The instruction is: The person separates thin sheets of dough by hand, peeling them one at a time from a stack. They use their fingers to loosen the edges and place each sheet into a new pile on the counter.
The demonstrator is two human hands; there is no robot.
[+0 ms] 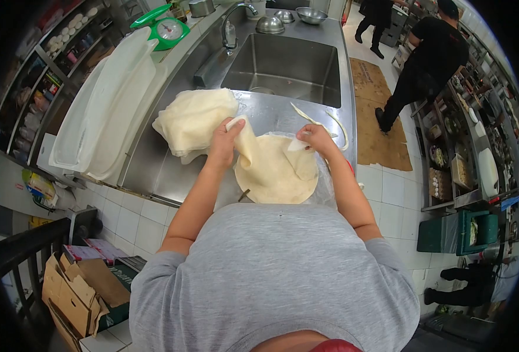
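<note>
A stack of thin, pale round dough sheets (274, 186) lies on the steel counter in front of me. My left hand (224, 142) is closed on a lifted, curled edge of dough sheet at the stack's left. Over the right side, my right hand (318, 138) pinches a raised, folded flap of dough sheet. I cannot tell whether both hands hold the same sheet. Beyond my left hand sits a larger draped pile of pale sheets (193, 119). Narrow dough strips (342, 130) lie past my right hand.
A steel sink (283, 64) with a faucet (229, 29) is beyond the stack. Long white plastic tubs (104, 105) and a green scale (166, 29) stand left. A person in black (438, 53) stands by shelving at right. Cardboard (74, 299) is at lower left.
</note>
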